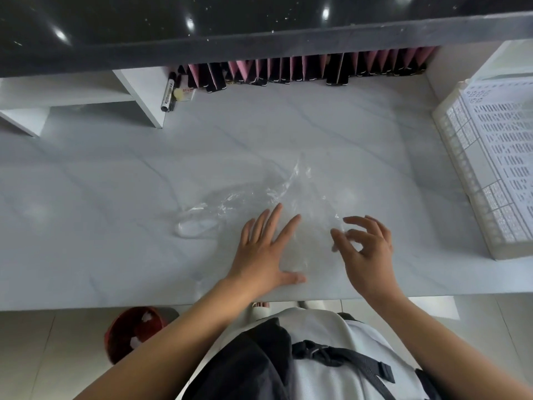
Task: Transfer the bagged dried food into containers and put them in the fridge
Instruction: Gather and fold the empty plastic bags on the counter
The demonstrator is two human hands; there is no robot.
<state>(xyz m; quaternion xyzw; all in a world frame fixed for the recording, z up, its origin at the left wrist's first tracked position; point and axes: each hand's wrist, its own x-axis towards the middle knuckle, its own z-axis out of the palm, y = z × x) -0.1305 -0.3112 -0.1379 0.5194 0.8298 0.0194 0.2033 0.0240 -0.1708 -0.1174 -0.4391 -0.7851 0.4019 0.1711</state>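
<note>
I see the clear plastic bag (277,197) lying crumpled and flat near the middle of the white marbled desk (115,197) — it looks empty, though its film is hard to trace against the pale top. My left hand (266,252) lies palm-down on the bag's near edge, its fingers (272,216) spread wide and pointing toward 12 o'clock, gripping nothing. My right hand (367,249) hovers just at 3 o'clock of the left, fingers curled loosely and part open, the tips touching or nearly touching the film; I cannot tell whether they pinch it. At 3 o'clock of the bag, well apart, sits a white perforated basket (461,174). At 11 o'clock a black marker (167,93) leans by a white shelf block (141,93), and at 12 o'clock a row of pink-and-black folders (302,67) stands under the dark ledge. Below the desk's edge, at 7 o'clock, a red bin (132,330) rests on the floor.
</note>
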